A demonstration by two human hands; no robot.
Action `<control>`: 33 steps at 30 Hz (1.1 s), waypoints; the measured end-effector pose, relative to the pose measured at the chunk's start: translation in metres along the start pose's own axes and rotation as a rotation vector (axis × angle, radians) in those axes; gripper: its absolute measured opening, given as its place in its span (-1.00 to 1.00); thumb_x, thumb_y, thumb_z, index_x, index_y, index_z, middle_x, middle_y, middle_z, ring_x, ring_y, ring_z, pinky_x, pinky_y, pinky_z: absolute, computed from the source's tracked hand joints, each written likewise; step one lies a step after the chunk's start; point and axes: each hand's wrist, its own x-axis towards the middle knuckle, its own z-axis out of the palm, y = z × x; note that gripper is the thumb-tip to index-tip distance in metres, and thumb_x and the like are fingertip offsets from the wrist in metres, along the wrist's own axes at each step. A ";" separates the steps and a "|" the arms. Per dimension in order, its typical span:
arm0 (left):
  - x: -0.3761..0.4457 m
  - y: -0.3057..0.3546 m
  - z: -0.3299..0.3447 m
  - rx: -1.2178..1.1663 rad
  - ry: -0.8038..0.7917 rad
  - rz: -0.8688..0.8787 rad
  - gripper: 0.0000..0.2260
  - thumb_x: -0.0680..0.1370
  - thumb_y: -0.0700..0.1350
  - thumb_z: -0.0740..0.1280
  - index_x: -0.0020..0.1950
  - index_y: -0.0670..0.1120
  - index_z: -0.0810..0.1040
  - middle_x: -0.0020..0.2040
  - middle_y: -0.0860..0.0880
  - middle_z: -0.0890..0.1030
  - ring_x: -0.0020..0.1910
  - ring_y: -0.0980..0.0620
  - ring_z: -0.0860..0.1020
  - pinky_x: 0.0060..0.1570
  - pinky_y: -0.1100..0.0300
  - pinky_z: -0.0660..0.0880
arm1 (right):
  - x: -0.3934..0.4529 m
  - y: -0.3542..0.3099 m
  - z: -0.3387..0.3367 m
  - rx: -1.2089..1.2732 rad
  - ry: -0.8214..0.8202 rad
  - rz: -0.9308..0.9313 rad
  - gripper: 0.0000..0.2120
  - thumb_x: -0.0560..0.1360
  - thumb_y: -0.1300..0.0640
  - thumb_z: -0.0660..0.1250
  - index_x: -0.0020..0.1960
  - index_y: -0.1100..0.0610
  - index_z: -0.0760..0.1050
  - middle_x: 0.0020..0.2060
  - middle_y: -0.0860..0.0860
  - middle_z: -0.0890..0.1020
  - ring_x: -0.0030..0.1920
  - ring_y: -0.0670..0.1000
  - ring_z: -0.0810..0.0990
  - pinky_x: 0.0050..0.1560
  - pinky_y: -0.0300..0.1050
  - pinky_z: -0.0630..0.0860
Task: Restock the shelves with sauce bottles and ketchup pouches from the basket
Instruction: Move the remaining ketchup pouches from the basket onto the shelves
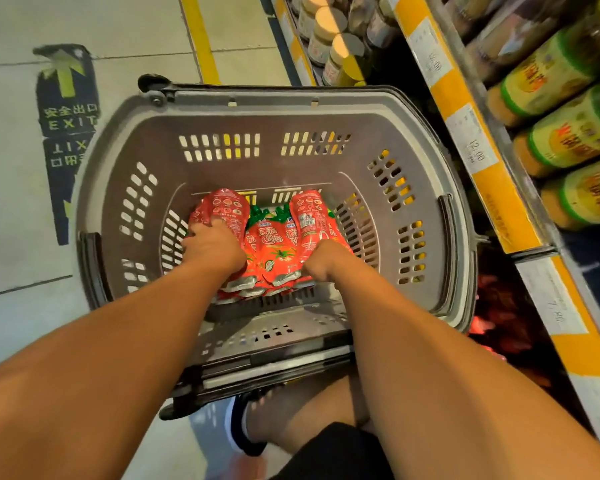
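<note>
Both forearms are bare, with no sleeves, watch or rings to see on the left hand [212, 244] or the right hand [323, 259]. Lower down, the person wears dark shorts [340, 452] with a bare knee, and one dark shoe [239, 424] with a white sole edge.

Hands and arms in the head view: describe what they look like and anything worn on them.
Both the left hand and the right hand are bare, with no gloves. No ring, watch or bracelet shows. Both forearms are bare up to the frame edge, with no sleeve in view.
</note>
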 end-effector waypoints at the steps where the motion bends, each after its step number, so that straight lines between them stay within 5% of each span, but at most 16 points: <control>1: 0.000 0.000 0.001 0.010 0.015 0.004 -0.24 0.46 0.10 0.51 0.54 -0.08 0.25 0.47 -0.26 0.29 0.40 -0.34 0.37 0.31 -0.23 0.47 | 0.002 -0.001 0.000 0.012 0.003 0.015 -0.95 0.58 0.21 0.31 -0.04 0.20 0.50 -0.09 0.14 0.49 -0.05 0.15 0.45 -0.08 -0.08 0.38; 6: -0.001 0.002 0.001 0.005 0.066 0.013 -0.26 0.42 0.07 0.54 0.49 -0.10 0.31 0.42 -0.27 0.37 0.40 -0.29 0.38 0.30 -0.20 0.48 | 0.015 -0.006 0.005 0.249 0.061 0.070 -0.76 0.52 0.19 0.45 0.14 0.26 0.57 0.04 0.18 0.61 0.08 0.21 0.64 0.14 0.07 0.63; 10: 0.000 0.003 -0.002 -0.121 0.056 0.027 -0.24 0.45 0.00 0.52 0.54 -0.08 0.22 0.36 -0.28 0.46 0.34 -0.32 0.48 0.27 -0.17 0.52 | 0.020 -0.006 0.009 0.246 0.087 0.136 -0.57 0.53 0.12 0.46 0.34 0.22 0.51 0.23 0.16 0.58 0.25 0.21 0.57 0.29 0.05 0.54; 12: -0.002 0.006 -0.002 -0.229 0.066 0.056 -0.29 0.48 -0.06 0.51 0.53 -0.07 0.23 0.28 -0.26 0.53 0.27 -0.32 0.53 0.17 -0.11 0.53 | 0.023 -0.003 0.010 0.254 0.134 0.188 -0.49 0.53 0.07 0.45 0.43 0.17 0.44 0.31 0.18 0.52 0.30 0.20 0.53 0.21 -0.04 0.50; 16: -0.007 0.013 0.003 -0.320 0.017 0.167 -0.33 0.55 -0.17 0.44 0.57 0.03 0.18 0.22 -0.24 0.57 0.21 -0.30 0.57 0.14 -0.12 0.54 | 0.024 0.000 0.007 0.494 0.127 0.226 -0.45 0.48 0.17 0.47 0.41 0.22 0.41 0.26 0.19 0.55 0.29 0.23 0.53 0.29 0.11 0.55; 22: -0.009 0.020 0.003 -0.499 -0.120 0.290 -0.53 0.52 -0.25 0.45 0.39 0.04 0.49 0.18 -0.11 0.62 -0.03 -0.05 0.61 -0.16 0.12 0.58 | 0.029 0.004 0.004 0.748 0.049 0.284 -0.38 0.42 0.23 0.52 0.41 0.23 0.36 0.26 0.21 0.54 0.25 0.27 0.56 0.25 0.21 0.58; 28: -0.016 0.025 0.008 -0.366 -0.273 0.440 -0.14 0.40 -0.20 0.59 0.61 0.00 0.26 0.37 -0.09 0.51 0.23 -0.12 0.56 0.13 0.04 0.58 | 0.031 0.006 0.008 0.295 0.149 0.260 -0.35 0.48 0.04 0.50 0.49 0.12 0.33 0.33 0.19 0.48 0.24 0.23 0.55 0.27 0.13 0.56; 33: -0.016 0.027 0.014 -0.134 -0.120 0.496 -0.30 0.48 -0.08 0.54 0.56 0.02 0.33 0.37 -0.13 0.53 0.29 -0.20 0.54 0.26 -0.11 0.56 | 0.033 0.013 0.002 0.421 0.147 0.208 -0.41 0.47 0.10 0.51 0.43 0.13 0.39 0.26 0.17 0.55 0.20 0.23 0.58 0.23 0.19 0.60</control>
